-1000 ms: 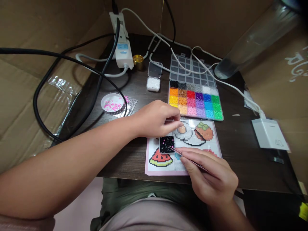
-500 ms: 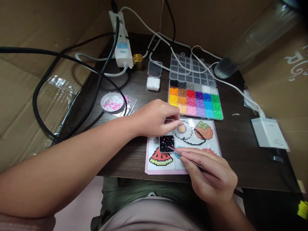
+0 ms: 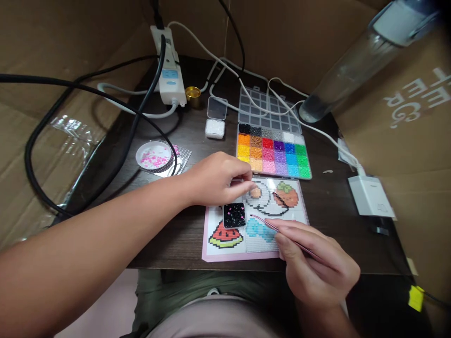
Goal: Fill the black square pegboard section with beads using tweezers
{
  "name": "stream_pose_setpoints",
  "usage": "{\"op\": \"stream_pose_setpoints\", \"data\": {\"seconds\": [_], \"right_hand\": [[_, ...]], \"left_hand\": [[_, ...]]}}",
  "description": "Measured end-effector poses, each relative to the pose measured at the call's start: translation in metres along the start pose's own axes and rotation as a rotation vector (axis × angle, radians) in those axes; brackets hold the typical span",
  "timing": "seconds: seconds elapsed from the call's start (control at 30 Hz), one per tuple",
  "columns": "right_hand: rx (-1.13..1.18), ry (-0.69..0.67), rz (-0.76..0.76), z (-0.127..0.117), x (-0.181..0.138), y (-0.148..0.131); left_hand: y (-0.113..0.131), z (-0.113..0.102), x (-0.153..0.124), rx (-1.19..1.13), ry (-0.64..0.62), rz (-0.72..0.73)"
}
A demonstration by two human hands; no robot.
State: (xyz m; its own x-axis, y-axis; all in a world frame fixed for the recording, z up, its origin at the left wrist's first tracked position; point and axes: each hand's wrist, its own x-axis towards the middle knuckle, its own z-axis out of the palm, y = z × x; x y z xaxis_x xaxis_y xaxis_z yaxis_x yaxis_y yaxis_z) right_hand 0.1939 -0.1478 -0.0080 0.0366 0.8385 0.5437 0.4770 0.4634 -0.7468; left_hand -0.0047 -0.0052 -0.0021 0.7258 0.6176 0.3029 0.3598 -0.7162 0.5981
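Note:
In my right hand (image 3: 320,263) are slim pinkish metal tweezers (image 3: 269,225), their tips over the pattern sheet (image 3: 225,256). A tiny dark speck, seemingly a black bead, shows at the tips. Left of them, a small clear box of black beads (image 3: 234,216) with a few pink ones rests on the sheet. My left hand (image 3: 221,178) is closed just above and behind this box, fingers curled; whatever they hold is hidden. Pixel pictures of a watermelon slice (image 3: 226,234), an egg, an orange fruit and a blue shape lie on the sheet. A black bead line curves below the egg and fruit.
A sorted bead case (image 3: 274,152) lies open behind the sheet. At left are a white dish (image 3: 154,162) of pink and white beads on a clear pegboard. A white bead box (image 3: 214,128), gold cup (image 3: 193,97), power strip (image 3: 171,80), charger (image 3: 371,195) and cables stand around.
My right hand has drawn the tweezers out of the black bead box, to the right over the sheet. The left hand keeps its place by the box. The whole view has shifted slightly.

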Motion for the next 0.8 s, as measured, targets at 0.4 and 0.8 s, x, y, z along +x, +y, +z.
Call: {"op": "stream_pose_setpoints", "data": {"seconds": [0.4,0.8], "right_hand": [[-0.114,0.123,0.128,-0.003,0.006,0.028],[-0.146,0.024,0.117,-0.004,0.006,0.028]], "left_hand": [[-0.001,0.0,0.001,0.017,0.003,0.022],[0.0,-0.002,0.001,0.033,0.029,0.023]]}}
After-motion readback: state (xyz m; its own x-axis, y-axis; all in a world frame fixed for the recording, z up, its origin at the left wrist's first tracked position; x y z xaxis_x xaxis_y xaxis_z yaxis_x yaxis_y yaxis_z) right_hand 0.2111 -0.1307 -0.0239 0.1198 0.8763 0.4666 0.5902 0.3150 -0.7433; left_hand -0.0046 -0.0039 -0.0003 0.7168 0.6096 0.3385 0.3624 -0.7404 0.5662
